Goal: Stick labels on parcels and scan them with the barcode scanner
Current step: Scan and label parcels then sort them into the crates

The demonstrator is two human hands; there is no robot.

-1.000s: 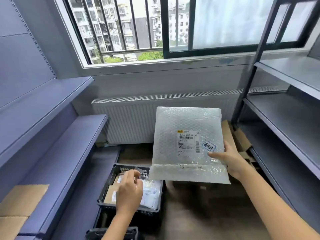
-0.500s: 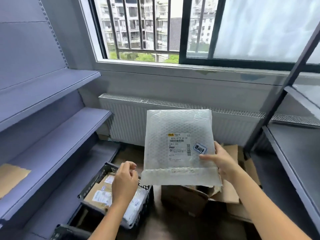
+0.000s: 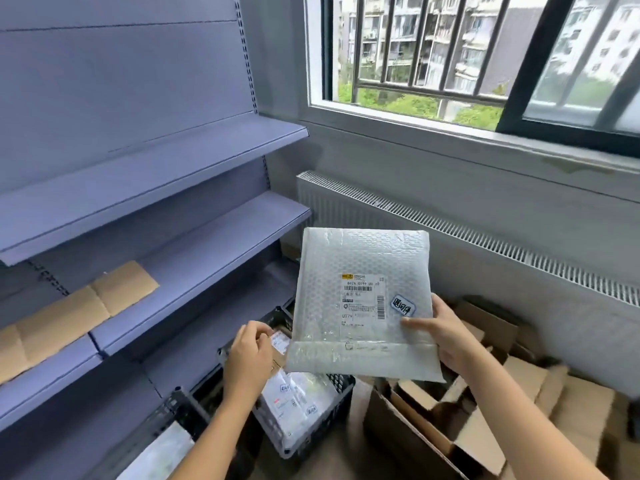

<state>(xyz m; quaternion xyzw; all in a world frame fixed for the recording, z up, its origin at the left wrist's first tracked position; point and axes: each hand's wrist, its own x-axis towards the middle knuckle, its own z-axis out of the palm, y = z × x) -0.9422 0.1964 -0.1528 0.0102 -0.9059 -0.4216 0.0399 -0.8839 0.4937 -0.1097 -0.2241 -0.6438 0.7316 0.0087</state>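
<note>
The right hand [image 3: 446,336] is holding a flat, bumpy bubble-wrap parcel [image 3: 363,303] up by its right edge. A white paper label [image 3: 362,301] and a small round-cornered sticker [image 3: 402,305] are sticking on it. The left hand [image 3: 247,358], fingers curled, is hanging over a black mesh basket [image 3: 311,434] on the floor.

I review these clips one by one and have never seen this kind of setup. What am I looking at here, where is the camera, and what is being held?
There is no machine: a person works with bare hands, and the single wide-angle camera sits on their head, looking forward and down.

The right hand holds a bubble-wrap parcel upright by its right edge, thumb on the front. The parcel carries a printed shipping label and a small blue-edged sticker beside it.

The left hand hangs over a black crate on the floor that holds more parcels; its fingers are curled, and I cannot tell whether they hold anything.

To the left are blue-grey shelves with flat cardboard on one. Open cardboard boxes lie at lower right, under the window. No scanner is visible.
</note>
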